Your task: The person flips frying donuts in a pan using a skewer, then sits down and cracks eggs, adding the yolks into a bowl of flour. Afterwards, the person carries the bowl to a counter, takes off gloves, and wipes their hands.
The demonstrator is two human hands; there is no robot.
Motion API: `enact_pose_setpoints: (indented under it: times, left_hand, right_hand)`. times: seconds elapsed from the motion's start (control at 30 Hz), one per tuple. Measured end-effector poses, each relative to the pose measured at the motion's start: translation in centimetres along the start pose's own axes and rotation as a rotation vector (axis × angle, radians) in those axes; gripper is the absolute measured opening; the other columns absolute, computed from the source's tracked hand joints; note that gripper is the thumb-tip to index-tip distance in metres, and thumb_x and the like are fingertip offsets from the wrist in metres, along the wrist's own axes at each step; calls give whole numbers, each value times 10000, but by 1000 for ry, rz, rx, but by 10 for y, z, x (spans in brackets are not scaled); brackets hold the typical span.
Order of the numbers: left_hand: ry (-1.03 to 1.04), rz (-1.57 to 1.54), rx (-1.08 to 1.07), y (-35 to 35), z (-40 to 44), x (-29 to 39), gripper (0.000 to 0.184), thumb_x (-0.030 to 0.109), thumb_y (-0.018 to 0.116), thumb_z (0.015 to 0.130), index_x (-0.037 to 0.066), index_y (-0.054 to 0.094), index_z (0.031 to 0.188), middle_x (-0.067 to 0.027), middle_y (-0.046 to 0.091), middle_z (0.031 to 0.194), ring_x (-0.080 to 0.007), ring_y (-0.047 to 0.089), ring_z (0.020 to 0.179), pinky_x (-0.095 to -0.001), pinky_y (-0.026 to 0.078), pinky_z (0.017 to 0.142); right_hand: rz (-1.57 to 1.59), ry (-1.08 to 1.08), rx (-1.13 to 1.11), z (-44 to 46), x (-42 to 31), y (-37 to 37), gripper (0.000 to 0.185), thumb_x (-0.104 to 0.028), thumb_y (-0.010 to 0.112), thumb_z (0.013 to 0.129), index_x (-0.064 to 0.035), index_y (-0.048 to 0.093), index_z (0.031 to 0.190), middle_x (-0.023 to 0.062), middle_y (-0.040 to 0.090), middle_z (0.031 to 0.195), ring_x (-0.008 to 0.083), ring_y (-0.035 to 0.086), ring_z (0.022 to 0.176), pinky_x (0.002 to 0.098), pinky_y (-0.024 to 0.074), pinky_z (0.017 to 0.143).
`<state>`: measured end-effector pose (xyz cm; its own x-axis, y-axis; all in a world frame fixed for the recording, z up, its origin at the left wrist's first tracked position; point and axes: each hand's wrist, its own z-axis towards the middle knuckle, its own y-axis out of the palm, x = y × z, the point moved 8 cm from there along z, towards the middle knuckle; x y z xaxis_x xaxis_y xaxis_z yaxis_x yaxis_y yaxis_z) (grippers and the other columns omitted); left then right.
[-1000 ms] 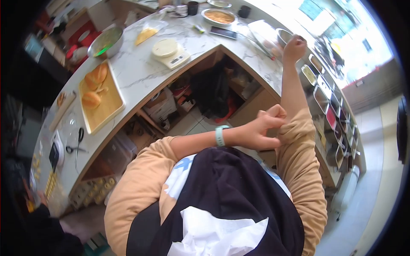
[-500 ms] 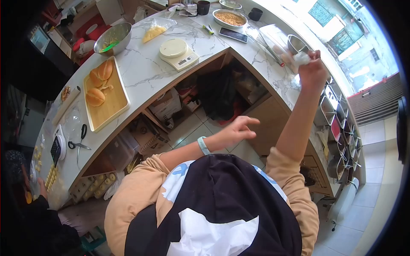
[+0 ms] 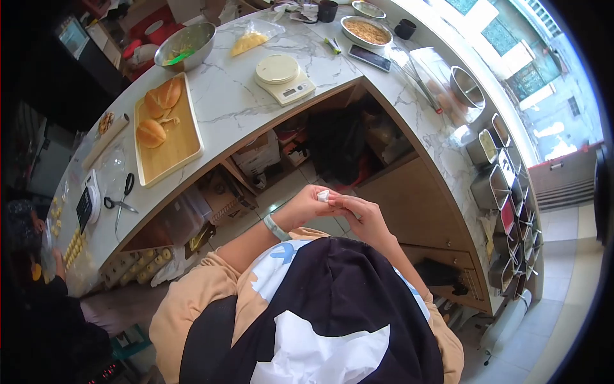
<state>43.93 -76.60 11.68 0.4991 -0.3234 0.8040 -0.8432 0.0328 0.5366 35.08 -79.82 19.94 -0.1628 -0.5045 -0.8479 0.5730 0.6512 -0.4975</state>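
Note:
My left hand (image 3: pixel 304 207), with a pale band (image 3: pixel 276 228) at its wrist, is closed in front of my body. A small crumpled white piece (image 3: pixel 323 196) sticks out between its thumb and fingers; I cannot tell if it is paper or plastic. My right hand (image 3: pixel 366 216) meets it from the right, fingers pressed together at the same piece. Both hands are over the floor gap inside the curved counter, just above my dark apron (image 3: pixel 358 288). A larger white sheet (image 3: pixel 320 349) lies against the apron.
Around me curves a marble-patterned counter (image 3: pixel 230 96). On it are a wooden tray (image 3: pixel 167 163) with bread rolls, a kitchen scale (image 3: pixel 284 78), scissors (image 3: pixel 121 203), a steel bowl (image 3: pixel 467 88) and a phone (image 3: pixel 369 58). At far left, another person's hand (image 3: pixel 59 262) is near small dough pieces.
My right hand has come back from the steel bowl side, where it held something whitish, to meet my left hand. My left fingers, spread before, have closed. The view has shifted slightly.

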Motion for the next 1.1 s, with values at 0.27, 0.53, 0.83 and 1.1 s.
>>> enact_pose_setpoints:
  times: [0.27,0.53,0.83,1.1]
  left_hand:
    - [289,182,93,15,-20,19,231,49,441,906,-49,541,1089,-82,624,942,-155,612,926,-268,500,797]
    - [302,25,293,-29,-23,24,150,11,578,811,9,585,960,-20,607,884,-74,566,800,-216,450,747]
    - [142,-313,134,-28,-4,-12,301,14,555,850,-32,511,1144,-84,583,1060,-134,547,995,-287,423,908]
    - [209,-266,217,-35,22,-3,289,32,509,883,-32,479,1163,-124,541,1168,-179,530,1077,-315,404,964]
  right_hand:
    - [636,280,134,-1,65,7,111,67,627,770,52,627,880,82,669,852,118,630,806,237,508,720]
    - [747,211,103,23,38,26,263,25,650,764,-7,525,992,8,556,918,76,544,860,226,449,774]
    - [746,342,173,11,83,37,252,-22,628,817,9,570,1060,44,608,1023,104,572,914,234,467,781]
    - [792,589,295,1,136,35,305,-80,623,833,43,582,1109,29,596,944,103,582,806,236,458,741]
